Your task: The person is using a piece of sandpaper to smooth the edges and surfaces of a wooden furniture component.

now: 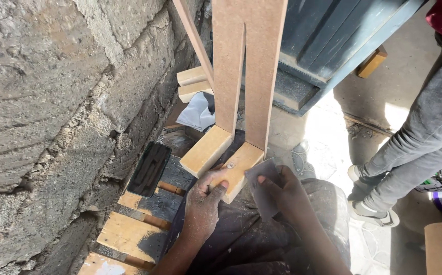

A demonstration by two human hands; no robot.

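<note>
A tall brown board piece [249,66] with a long slot down its middle stands upright in front of me, ending in two pale wooden block feet [205,150]. My left hand [204,201] grips the right foot block [237,170] from below, thumb on top. My right hand [282,191] presses a grey sheet of sandpaper [262,186] against the side of that same block. Both hands are dusty, and my lap in dark dusty trousers lies under them.
A rough stone wall [53,112] fills the left. A black phone [149,169] lies on a slatted wooden pallet [129,234]. Another person's grey-trousered legs and shoes [414,147] stand at right. A dark blue panel [328,40] leans behind, and a white cloth [196,113] lies near offcuts.
</note>
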